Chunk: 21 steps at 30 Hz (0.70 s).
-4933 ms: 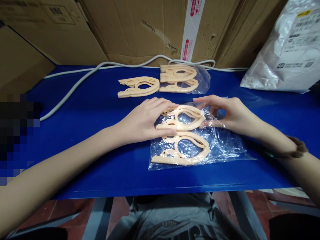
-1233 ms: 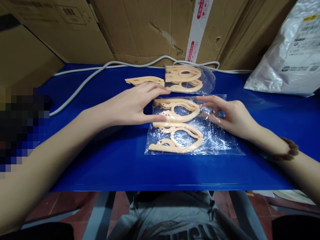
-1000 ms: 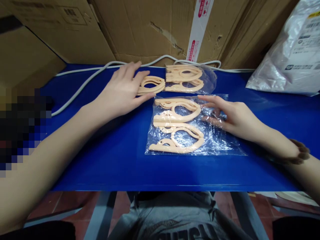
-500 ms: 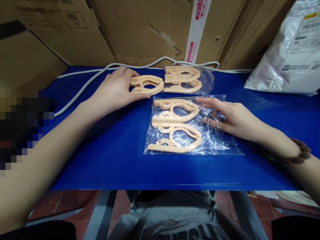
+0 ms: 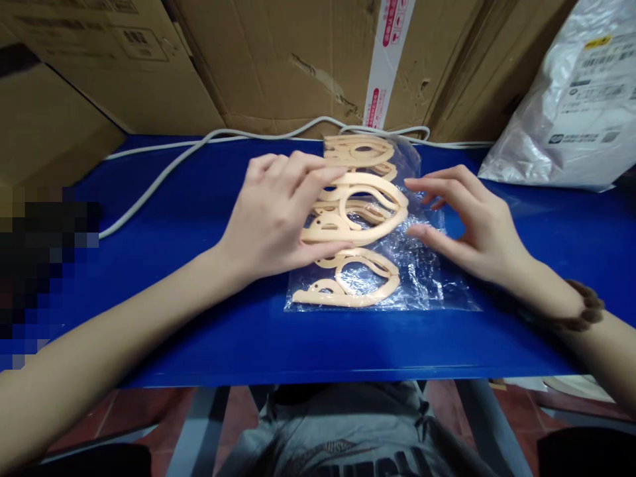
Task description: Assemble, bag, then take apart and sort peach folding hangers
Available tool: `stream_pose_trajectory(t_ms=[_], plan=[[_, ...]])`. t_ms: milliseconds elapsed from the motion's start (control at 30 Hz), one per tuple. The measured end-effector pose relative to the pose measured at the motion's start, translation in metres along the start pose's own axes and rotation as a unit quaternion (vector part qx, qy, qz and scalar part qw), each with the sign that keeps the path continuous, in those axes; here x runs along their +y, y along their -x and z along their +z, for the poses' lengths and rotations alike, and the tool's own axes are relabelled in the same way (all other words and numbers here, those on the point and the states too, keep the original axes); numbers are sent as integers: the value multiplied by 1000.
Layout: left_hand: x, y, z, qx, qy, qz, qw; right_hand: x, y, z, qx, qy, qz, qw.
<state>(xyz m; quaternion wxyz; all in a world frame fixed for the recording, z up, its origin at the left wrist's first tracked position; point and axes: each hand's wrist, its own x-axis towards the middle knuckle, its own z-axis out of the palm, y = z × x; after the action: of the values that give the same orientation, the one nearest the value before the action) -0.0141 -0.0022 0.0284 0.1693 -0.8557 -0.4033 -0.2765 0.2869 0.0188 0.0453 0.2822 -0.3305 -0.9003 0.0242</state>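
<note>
My left hand (image 5: 278,218) grips a beige folded plastic hanger (image 5: 399,211) by its left side, thumb below and fingers above. This hanger is over a clear plastic bag (image 5: 447,288) that lies flat on the blue table and covers part of what is inside. More beige folding hangers (image 5: 385,291) lie in that bag. To the right, my right hand (image 5: 470,222) hovers over the bag's right part, thumb and fingers apart, holding nothing. Just behind is a second clear bag (image 5: 410,159) with similar hangers (image 5: 385,154), partly hidden by the held one.
Cardboard boxes (image 5: 278,79) stand along the back of the blue table (image 5: 209,344). A white cable (image 5: 163,189) runs across the rear and left. At the back right stands a silvery shipping bag (image 5: 527,139) with a printed label.
My left hand has brought the hanger rightward and nearer, from the table's back left to above the front bag. My right hand has lifted slightly, its fingers more curved.
</note>
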Motion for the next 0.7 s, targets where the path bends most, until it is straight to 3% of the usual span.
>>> stream_pose_trajectory(t_ms=[133, 333, 533, 700], plan=[[15, 2, 2, 13, 27, 35, 999, -7, 0, 5, -17, 35, -84, 996], [36, 3, -4, -5, 78, 41, 996, -29, 2, 8, -40, 80, -144, 985], [39, 2, -8, -50, 142, 45, 988, -34, 1, -4, -103, 48, -103, 988], [37, 3, -3, -46, 165, 46, 984, -30, 2, -1, -117, 39, -107, 987]])
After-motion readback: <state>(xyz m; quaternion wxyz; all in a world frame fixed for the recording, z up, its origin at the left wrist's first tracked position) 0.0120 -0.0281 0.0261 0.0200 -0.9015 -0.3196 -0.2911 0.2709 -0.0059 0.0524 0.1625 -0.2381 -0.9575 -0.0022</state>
